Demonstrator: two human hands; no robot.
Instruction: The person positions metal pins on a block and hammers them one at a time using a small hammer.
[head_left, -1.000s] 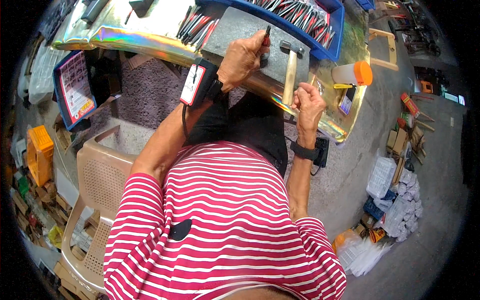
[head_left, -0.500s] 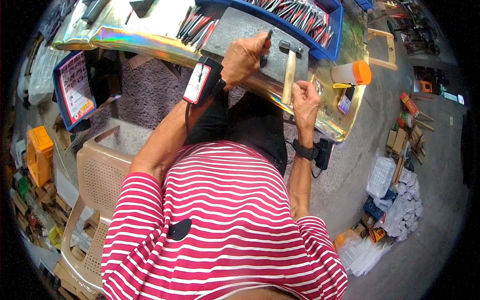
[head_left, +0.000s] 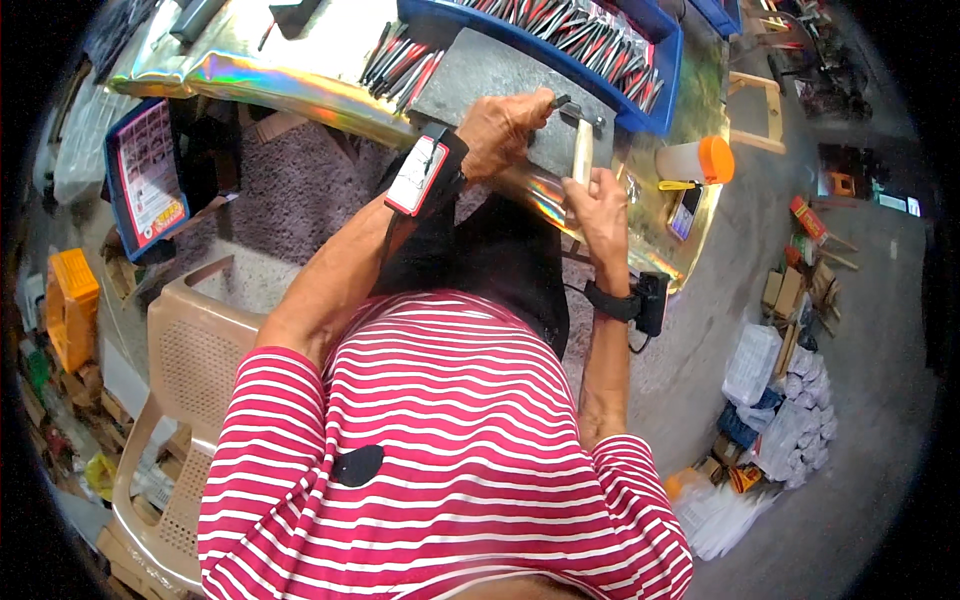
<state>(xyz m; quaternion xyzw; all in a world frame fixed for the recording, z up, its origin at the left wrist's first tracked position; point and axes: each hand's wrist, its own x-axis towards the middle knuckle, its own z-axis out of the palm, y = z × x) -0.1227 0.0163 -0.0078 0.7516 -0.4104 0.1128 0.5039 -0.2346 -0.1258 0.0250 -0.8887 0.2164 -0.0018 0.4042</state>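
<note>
My left hand [head_left: 505,132] is closed over the grey metal slab [head_left: 490,75], pinching a small dark piece [head_left: 560,101] whose tip sticks out past the fingertips. The rest of that piece is hidden by the fingers. Right beside it is the black head of a hammer [head_left: 583,150] with a pale wooden handle. The fingers of my right hand [head_left: 601,208] are closed around the lower end of this handle, near the table's front edge. Both wrists wear strapped devices.
Behind the slab a blue tray [head_left: 660,110] holds many red, black and white slim pieces. A bundle of similar pieces [head_left: 402,68] lies left of the slab. On the right are an orange-lidded container [head_left: 690,160] and a phone [head_left: 685,212]. A beige plastic chair [head_left: 200,345] stands at left.
My right hand has gone from beside the hammer handle to gripping it. The left hand with the dark piece has shifted right and nearer, toward the hammer head.
</note>
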